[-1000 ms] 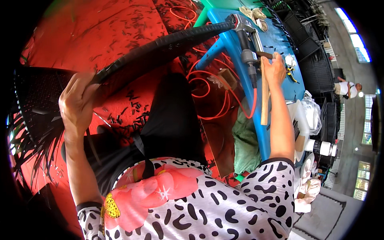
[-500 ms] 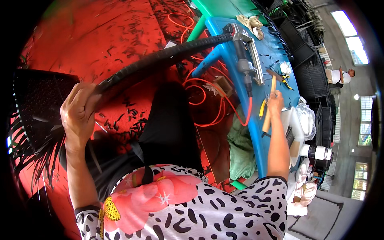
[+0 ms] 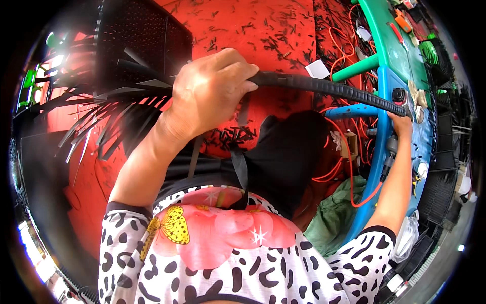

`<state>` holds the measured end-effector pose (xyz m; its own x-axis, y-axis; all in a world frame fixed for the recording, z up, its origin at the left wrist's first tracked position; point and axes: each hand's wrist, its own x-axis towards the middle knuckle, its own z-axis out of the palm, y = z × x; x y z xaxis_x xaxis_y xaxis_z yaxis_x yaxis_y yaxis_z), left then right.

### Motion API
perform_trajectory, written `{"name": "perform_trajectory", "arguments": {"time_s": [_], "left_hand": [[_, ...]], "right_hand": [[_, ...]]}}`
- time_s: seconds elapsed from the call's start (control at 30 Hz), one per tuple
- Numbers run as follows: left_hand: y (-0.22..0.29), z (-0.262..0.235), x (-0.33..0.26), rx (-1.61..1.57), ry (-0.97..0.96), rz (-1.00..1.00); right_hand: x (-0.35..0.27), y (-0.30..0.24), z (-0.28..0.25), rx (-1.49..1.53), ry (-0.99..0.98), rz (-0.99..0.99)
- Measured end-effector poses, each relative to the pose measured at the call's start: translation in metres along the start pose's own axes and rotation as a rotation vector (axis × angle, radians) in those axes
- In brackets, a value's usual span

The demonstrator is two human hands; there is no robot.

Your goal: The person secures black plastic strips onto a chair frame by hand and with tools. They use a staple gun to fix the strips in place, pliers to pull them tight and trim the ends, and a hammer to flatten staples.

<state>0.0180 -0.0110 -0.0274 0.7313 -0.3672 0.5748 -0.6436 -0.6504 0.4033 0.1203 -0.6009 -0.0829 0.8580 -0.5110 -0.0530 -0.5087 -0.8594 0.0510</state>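
A long, black, ribbed woven frame piece (image 3: 329, 88) curves across the picture, with loose black strips (image 3: 109, 109) fanning out at its left side. Its near end is in my left hand (image 3: 207, 91), thumb and fingers closed on it. At the far end, over the blue table (image 3: 372, 177), my right hand (image 3: 402, 124) grips from below; the frame hides part of its fingers. Beside the right wrist lies a dark and silver air tool (image 3: 391, 145), joined to a red-orange hose (image 3: 365, 201).
A dark woven panel (image 3: 147, 40) stands at the upper left. Black scraps (image 3: 235, 134) litter the red floor (image 3: 243, 25). A green table (image 3: 387, 45) adjoins the blue one. Green sacking (image 3: 331, 218) hangs by the blue table, and black woven pieces (image 3: 440, 177) are stacked at the right.
My right hand has let go of the hammer and moved up to the frame's far end. My left hand has shifted right and up with the near end, and the view has turned.
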Motion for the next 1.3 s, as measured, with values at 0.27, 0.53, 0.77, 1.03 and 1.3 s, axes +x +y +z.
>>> {"name": "perform_trajectory", "arguments": {"time_s": [0.27,0.53,0.77,1.03,1.3], "left_hand": [[0.0,0.003,0.002,0.01,-0.031,0.017],[-0.013,-0.001,0.003,-0.121,-0.134,0.013],[-0.02,0.01,-0.001,-0.162,-0.04,0.041],[-0.018,0.015,-0.003,-0.164,-0.105,0.017],[-0.014,0.012,-0.003,-0.173,-0.124,0.014]], "right_hand": [[-0.006,0.029,-0.01,0.112,-0.036,0.135],[-0.163,-0.006,-0.15,0.788,0.114,-0.268],[-0.324,-0.118,-0.167,1.045,-0.207,-0.507],[-0.38,-0.182,-0.142,1.204,-0.665,-0.509],[-0.389,-0.192,-0.139,1.215,-0.665,-0.491]]}}
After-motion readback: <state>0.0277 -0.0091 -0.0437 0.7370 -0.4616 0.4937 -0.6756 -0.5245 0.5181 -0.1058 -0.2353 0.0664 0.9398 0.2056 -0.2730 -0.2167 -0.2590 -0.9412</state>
